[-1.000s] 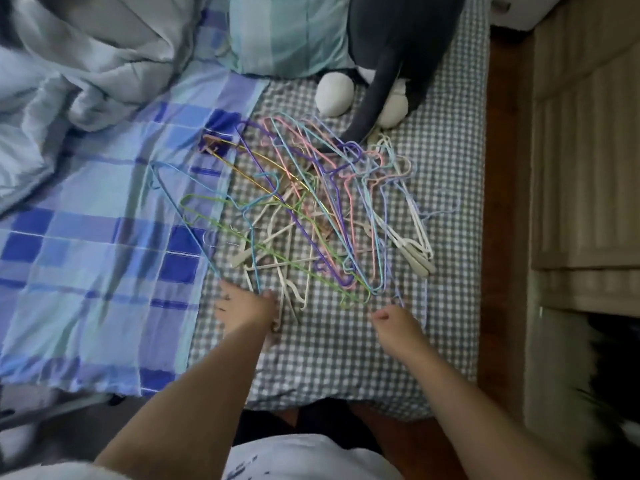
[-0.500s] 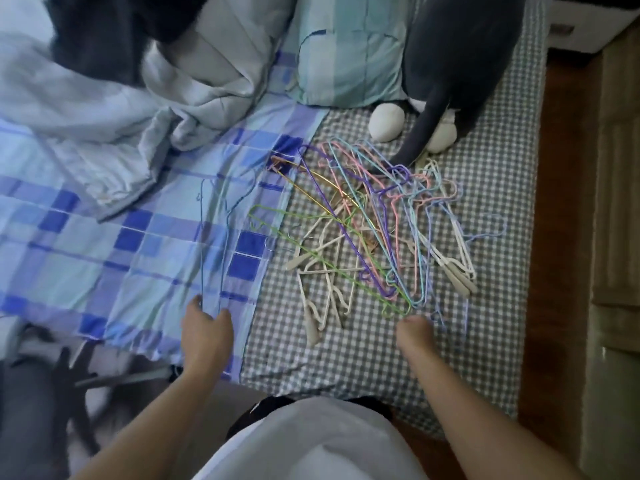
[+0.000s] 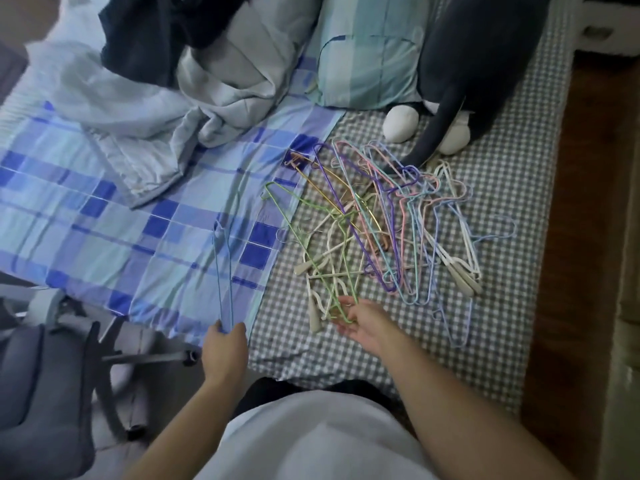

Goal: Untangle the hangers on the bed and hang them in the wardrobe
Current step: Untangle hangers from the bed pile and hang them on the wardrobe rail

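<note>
A tangled heap of thin wire and plastic hangers in purple, pink, green, blue and cream lies on the grey checked sheet. My left hand is shut on a blue wire hanger, held apart from the heap over the blue plaid sheet. At the heap's near edge my right hand pinches the corner of a green wire hanger that still lies in the tangle. No wardrobe can be made out.
A crumpled pale duvet and dark clothing lie at the back left. A teal pillow and a grey plush toy sit behind the heap. An office chair stands lower left. Wooden floor runs along the right.
My left hand has pulled the blue hanger out of the heap to the left. My right hand moved left and took hold of the green hanger's corner.
</note>
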Demonstrator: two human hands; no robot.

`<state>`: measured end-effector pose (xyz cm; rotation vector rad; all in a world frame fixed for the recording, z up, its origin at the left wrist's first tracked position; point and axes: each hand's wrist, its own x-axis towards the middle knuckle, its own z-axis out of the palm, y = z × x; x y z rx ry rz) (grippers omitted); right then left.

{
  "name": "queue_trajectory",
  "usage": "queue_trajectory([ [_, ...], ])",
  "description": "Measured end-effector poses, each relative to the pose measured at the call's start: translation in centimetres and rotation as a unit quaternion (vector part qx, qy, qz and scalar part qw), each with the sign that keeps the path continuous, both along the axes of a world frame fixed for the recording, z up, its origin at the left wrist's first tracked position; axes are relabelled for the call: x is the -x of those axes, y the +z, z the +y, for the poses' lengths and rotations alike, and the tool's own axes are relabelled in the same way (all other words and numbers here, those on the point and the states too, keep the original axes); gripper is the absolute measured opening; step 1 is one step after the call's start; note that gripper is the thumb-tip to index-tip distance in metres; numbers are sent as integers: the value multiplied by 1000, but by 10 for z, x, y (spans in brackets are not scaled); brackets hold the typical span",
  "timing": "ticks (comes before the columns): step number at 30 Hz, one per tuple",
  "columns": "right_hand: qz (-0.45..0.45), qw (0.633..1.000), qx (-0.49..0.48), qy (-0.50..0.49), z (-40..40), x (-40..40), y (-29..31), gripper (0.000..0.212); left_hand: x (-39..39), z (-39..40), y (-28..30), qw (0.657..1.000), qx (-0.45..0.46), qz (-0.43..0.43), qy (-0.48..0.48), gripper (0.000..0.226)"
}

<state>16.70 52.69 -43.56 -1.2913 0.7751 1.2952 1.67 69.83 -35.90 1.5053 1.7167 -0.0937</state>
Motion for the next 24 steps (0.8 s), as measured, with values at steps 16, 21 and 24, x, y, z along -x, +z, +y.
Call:
queue_trajectory([
  [16, 76, 951, -189, -231, -2, -27, 20, 48, 6, 42, 12, 997, -19, -66, 37, 53],
  [21, 87, 936, -225, -255, 2, -33, 25, 45, 4, 60, 15, 995, -15, -84, 57, 54],
  [24, 71, 944, -226, -228, 14, -37, 33, 47, 3, 61, 16, 995, -18, -81, 55, 57],
])
